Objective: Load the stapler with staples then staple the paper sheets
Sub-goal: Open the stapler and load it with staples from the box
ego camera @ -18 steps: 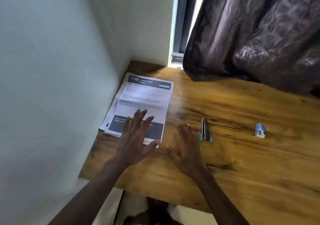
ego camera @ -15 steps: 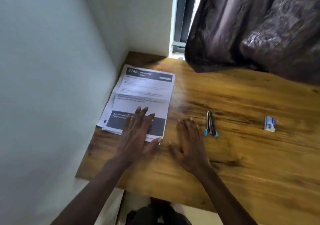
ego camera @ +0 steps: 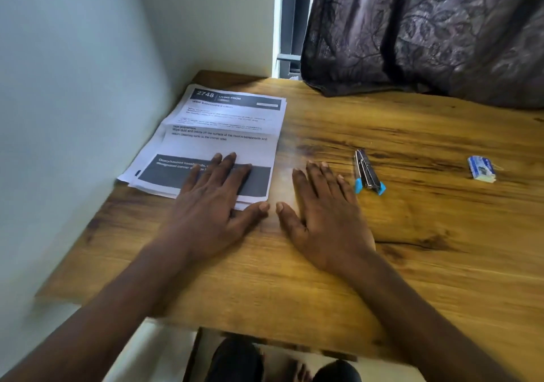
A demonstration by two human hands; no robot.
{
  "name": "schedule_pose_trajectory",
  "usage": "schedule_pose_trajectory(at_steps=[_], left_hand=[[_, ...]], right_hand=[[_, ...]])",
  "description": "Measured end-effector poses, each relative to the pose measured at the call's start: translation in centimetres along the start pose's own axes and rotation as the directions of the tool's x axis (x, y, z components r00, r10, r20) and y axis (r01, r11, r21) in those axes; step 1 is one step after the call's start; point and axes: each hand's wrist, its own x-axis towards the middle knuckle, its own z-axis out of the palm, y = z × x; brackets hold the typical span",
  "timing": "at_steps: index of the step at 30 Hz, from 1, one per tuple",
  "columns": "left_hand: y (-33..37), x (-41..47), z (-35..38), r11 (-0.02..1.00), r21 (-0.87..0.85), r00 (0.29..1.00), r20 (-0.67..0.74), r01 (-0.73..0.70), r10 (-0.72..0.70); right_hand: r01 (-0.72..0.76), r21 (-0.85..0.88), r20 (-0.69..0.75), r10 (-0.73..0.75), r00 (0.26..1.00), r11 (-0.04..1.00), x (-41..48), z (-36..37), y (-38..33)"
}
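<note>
Stapler (ego camera: 368, 172) lies just right of my right hand (ego camera: 323, 213), which rests flat and open on the table (ego camera: 412, 264). Left of the stapler, my left hand (ego camera: 212, 205) lies flat, fingers straight, on the paper sheets (ego camera: 229, 122). Well right of the stapler sits the staple box (ego camera: 481, 169).

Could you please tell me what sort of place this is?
Probably a home workspace: a wooden desk tucked into a corner against a plain wall, a dark patterned curtain by the window, and paper sheets, a stapler and a staple box on the desk.
</note>
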Motion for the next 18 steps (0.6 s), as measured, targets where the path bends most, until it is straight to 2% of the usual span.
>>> schedule_pose_trajectory(at_steps=[6,10,12,15,18], left_hand=[[-0.2,0.1,0.4,1.000,0.016,0.999,-0.034,-0.019,0.020],[-0.1,0.2,0.4,0.999,0.019,0.998,-0.059,-0.030,0.031],[-0.1,0.1,0.5,0.999,0.001,0.995,-0.090,-0.053,0.053],[-0.3,0.2,0.3,0.995,-0.028,0.991,-0.091,-0.097,0.094],[-0.4,0.4,0.2,0.991,-0.020,0.988,-0.083,-0.134,0.132]], right_hand=[[-0.001,0.010,-0.049,0.001,0.999,1.000,-0.4,-0.4,-0.1],[0.001,0.081,-0.193,0.015,0.981,0.997,-1.2,-0.7,-0.3],[-0.010,0.090,-0.372,0.043,0.927,0.996,-1.7,-0.8,-0.1],[-0.113,0.148,-0.597,0.180,0.781,0.983,-2.4,-1.5,1.1],[-0.316,0.197,-0.572,0.371,0.732,0.928,-2.2,-2.5,3.4]])
